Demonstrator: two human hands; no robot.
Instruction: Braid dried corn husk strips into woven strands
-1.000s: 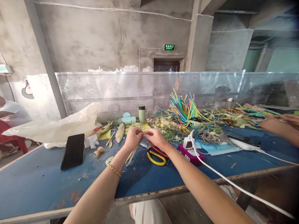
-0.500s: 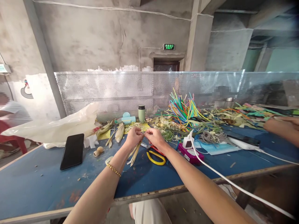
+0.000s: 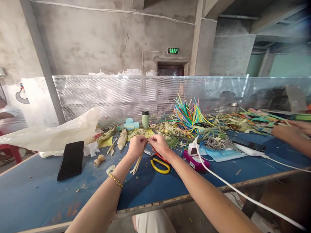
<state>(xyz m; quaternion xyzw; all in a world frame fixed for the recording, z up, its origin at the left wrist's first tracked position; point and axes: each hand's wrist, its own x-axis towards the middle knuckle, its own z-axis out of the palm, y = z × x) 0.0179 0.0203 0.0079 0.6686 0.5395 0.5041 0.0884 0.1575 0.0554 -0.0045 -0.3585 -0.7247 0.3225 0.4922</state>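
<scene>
My left hand (image 3: 136, 146) and my right hand (image 3: 157, 145) meet fingertip to fingertip above the blue table (image 3: 36, 187). Both are pinched on a bundle of pale dried leaf strips (image 3: 137, 162) that hangs down under the left hand. A gold bracelet (image 3: 115, 180) sits on my left wrist. Yellow-handled scissors (image 3: 160, 165) lie on the table just below my right hand.
A black phone (image 3: 71, 160) lies to the left, a cream plastic bag (image 3: 55, 132) behind it. Coloured strips (image 3: 189, 113), husks, a green cup (image 3: 145, 119), a pink device (image 3: 196, 161) with a white cable (image 3: 233, 189) lie beyond. Another person's arm (image 3: 291, 135) rests at right; a perforated screen (image 3: 109, 94) backs the table.
My hands stay pinched together on the strips; the hanging ends have swung a little. The view has shifted slightly to the right, and the other person's arm has drawn back.
</scene>
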